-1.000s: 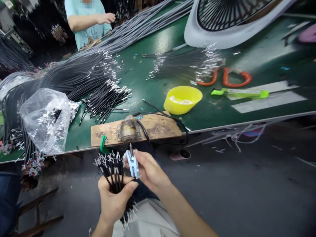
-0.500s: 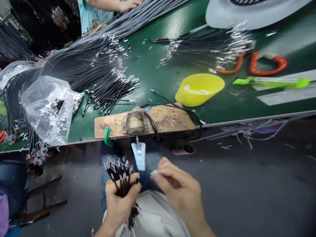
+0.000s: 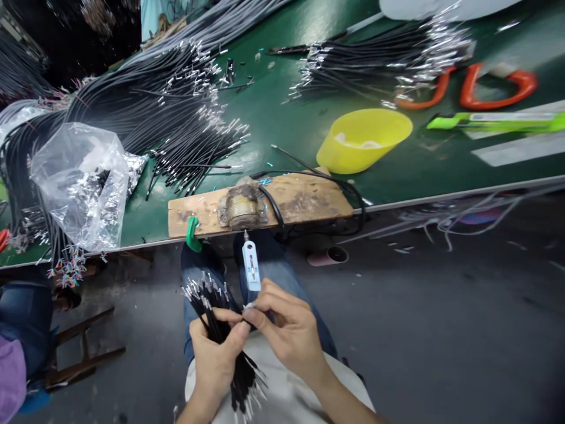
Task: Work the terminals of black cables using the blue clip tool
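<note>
My left hand [image 3: 216,353] is wrapped round a bundle of short black wires [image 3: 212,306] with bare metal tips, held upright over my lap. My right hand [image 3: 289,327] holds a small light-blue tool [image 3: 251,265] with a metal tip pointing up at the table edge; its thumb and forefinger pinch at a wire end beside my left thumb. Just above the tool, a worn wooden board [image 3: 300,203] with a rusty metal fixture [image 3: 241,206] lies at the edge of the green table [image 3: 282,118], held by a green clip [image 3: 192,234].
Heaps of long black and grey cables [image 3: 145,112] cover the table's left and back. A clear plastic bag [image 3: 82,182] of metal terminals lies at left. A yellow bowl [image 3: 364,138], orange hooks [image 3: 489,88] and a green cutter [image 3: 498,121] sit at right. A wooden stool [image 3: 79,353] stands lower left.
The view has tilted down and the person in the teal shirt has left the picture. My right hand moved in to the wire bundle, with the blue tool turned upright above its fingers.
</note>
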The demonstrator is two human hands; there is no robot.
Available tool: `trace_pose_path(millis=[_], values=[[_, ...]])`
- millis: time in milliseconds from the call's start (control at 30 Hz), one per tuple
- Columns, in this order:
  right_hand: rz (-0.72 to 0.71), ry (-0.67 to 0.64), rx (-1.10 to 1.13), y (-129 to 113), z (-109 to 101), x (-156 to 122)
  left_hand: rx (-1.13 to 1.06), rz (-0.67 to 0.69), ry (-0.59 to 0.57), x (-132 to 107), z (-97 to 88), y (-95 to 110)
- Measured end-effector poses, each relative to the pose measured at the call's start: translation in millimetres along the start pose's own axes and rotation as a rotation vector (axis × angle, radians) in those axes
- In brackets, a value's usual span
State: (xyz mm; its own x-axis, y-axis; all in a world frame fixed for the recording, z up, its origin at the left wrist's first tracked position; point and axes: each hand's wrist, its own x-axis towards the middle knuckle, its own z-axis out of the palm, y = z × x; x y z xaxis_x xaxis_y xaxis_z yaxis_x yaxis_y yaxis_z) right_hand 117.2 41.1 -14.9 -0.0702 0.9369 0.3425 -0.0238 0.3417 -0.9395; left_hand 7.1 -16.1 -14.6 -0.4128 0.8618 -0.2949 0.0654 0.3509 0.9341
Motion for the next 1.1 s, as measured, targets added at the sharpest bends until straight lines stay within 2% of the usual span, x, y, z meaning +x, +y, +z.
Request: trace_pose_path(millis=[100, 167, 300, 433, 600, 700, 767, 800, 867, 933, 967, 1000, 1100], values=[[-0.067, 0.061, -0.055, 0, 2, -2, -0.025, -0.049, 0.008, 0, 3.8, 4], [-0.050, -0.004, -0.014, 2, 0, -2, -0.063, -0.088, -0.035, 1, 4.8, 5], [0.098, -0.183, 0.179, 14, -5, -3, -0.165, -0.141, -0.171, 4, 2.4, 4], [0.258, -0.173, 0.332, 21, -8, -3, -0.179, -0.162, -0.233, 5, -0.4, 5], [0.302, -0.153, 0.367, 12, -9, 3, -0.172, -0.172, -0.220, 3, 0.7, 8], [0.333, -0.102, 0.358, 6, -3, 1, -0.161, -0.164, -0.117, 1, 5.0, 7], [0.268, -0.002, 0.272, 5, 3, -2, -0.151, -0.150, -0.017, -2, 8.8, 6], [0.191, 0.067, 0.193, 5, 5, -4, -0.147, -0.143, 0.012, -3, 10.4, 6], [-0.018, 0.187, 0.020, 6, 8, -7, -0.145, -0.143, 0.003, -4, 12.3, 6], [-0.148, 0.210, -0.051, 7, 8, -8, -0.167, -0.164, -0.069, -2, 11.5, 8], [-0.130, 0.175, -0.019, 8, 7, -7, -0.186, -0.177, -0.102, 0, 10.3, 9], [-0.051, 0.106, 0.064, 8, 6, -5, -0.208, -0.185, -0.123, 3, 8.7, 11], [0.402, -0.214, 0.514, 8, -1, 2, -0.214, -0.219, -0.180, 15, 4.1, 13]])
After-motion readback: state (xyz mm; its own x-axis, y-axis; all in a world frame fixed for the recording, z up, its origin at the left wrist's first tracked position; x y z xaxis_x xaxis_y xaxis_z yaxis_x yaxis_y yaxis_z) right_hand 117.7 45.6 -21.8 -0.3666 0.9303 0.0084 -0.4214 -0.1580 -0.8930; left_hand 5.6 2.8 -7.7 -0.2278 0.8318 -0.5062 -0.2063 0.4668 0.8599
